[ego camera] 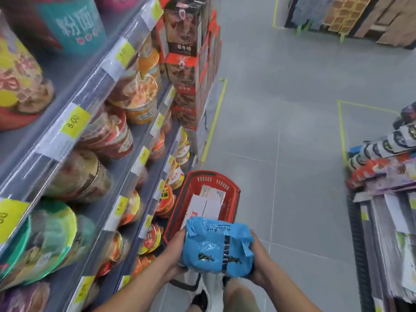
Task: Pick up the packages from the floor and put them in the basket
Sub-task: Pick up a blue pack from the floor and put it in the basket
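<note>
A: Your left hand (177,251) and right hand (258,260) each clamp one end of the blue package (217,246), thumbs on top, fingers wrapped under. Both are closed firmly on it, nothing else held.

B: Why two hands?

A: Looks like a soft, bulgy poly bag with tape round it. I'd guess it sags or slips in a one-handed grip, so you're holding it by both ends.

B: Where's the package relative to the target?

A: In the air, near you, covering the near rim of the red basket (234,192). The basket sits on the floor (292,109), tight against the foot of the shelf (126,140) on the left, probably parked there to keep the aisle free.

B: Anything in it?

A: White parcels (207,203), lying flat towards the far end. So the near end is the open spot.

B: Stage?

A: Carry done, drop not yet made. You'd push the package a little farther out and lower it in.

B: Risks?

A: Catching the near rim, or clipping the noodle cups (166,199) on the low left shelf. Can't tell if more packages wait outside the view.
</note>
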`<state>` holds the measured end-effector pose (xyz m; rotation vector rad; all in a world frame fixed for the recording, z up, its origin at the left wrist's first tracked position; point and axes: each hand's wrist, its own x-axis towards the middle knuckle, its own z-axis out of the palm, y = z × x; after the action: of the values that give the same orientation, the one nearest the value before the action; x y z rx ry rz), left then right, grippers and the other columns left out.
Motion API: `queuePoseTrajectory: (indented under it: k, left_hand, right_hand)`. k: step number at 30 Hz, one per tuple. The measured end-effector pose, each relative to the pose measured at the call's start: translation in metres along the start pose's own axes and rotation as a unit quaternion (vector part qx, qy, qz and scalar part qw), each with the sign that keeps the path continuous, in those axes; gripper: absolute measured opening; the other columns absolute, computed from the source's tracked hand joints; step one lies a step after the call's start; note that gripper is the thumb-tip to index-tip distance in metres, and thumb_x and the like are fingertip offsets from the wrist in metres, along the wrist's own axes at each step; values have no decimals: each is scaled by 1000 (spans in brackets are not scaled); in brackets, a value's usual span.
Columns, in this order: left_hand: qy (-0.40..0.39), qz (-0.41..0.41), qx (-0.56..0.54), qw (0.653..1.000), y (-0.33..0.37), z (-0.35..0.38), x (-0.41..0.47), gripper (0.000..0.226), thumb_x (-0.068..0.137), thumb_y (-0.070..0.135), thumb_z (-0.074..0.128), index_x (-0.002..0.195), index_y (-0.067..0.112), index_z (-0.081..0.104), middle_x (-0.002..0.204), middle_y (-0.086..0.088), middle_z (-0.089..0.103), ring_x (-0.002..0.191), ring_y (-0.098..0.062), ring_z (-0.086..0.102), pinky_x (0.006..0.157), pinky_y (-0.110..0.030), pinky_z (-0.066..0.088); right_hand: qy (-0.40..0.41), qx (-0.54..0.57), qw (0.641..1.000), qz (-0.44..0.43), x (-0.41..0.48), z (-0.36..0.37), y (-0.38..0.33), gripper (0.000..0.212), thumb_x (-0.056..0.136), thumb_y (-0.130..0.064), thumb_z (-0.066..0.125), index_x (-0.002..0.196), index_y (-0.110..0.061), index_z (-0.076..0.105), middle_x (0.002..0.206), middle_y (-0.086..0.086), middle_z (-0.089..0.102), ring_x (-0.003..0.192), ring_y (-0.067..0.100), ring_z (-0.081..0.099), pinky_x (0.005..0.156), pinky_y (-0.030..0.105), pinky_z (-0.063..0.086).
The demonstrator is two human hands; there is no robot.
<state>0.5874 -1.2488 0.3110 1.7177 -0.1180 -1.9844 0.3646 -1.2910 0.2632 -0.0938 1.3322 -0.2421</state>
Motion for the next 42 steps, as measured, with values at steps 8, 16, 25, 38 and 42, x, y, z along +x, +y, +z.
queuePoseTrajectory:
  k: [8,16,25,38,42]
  left_hand:
    - [105,24,-18,994,70,-7,142,40,102,45,48,117,19,74,114,-12,76,104,-32,73,95,-50,56]
    - [173,22,-52,983,139,0,264,36,109,37,40,106,19,71,86,-3,80,89,-29,72,83,-48,57]
    - [168,-12,-8,986,164,13,337,47,110,46,34,148,23,46,129,7,48,126,-19,48,112,-48,32]
    - [124,61,351,926,149,11,309,53,101,38,57,151,28,41,146,11,44,137,-16,44,108,-33,38]
    - [129,105,434,886,149,9,276,66,92,45,64,150,36,36,153,11,38,134,-17,44,98,-50,55]
  right_hand:
    - [36,-5,999,18,92,17,-101,57,103,-64,41,120,-19,72,109,13,78,99,34,73,92,51,57]
    - [70,-68,995,-21,194,25,-180,27,101,-42,57,109,-22,73,94,-2,76,88,17,68,75,37,56]
    - [71,-97,992,24,281,10,-223,62,98,-75,33,135,-32,57,126,-4,72,100,14,68,78,34,50]
    - [94,-388,909,-119,251,7,-215,25,98,-49,59,122,-40,57,121,-10,70,99,5,67,86,28,55]
    - [116,-547,807,-192,239,1,-199,61,78,-76,58,128,-42,52,119,-10,66,112,20,64,96,48,54]
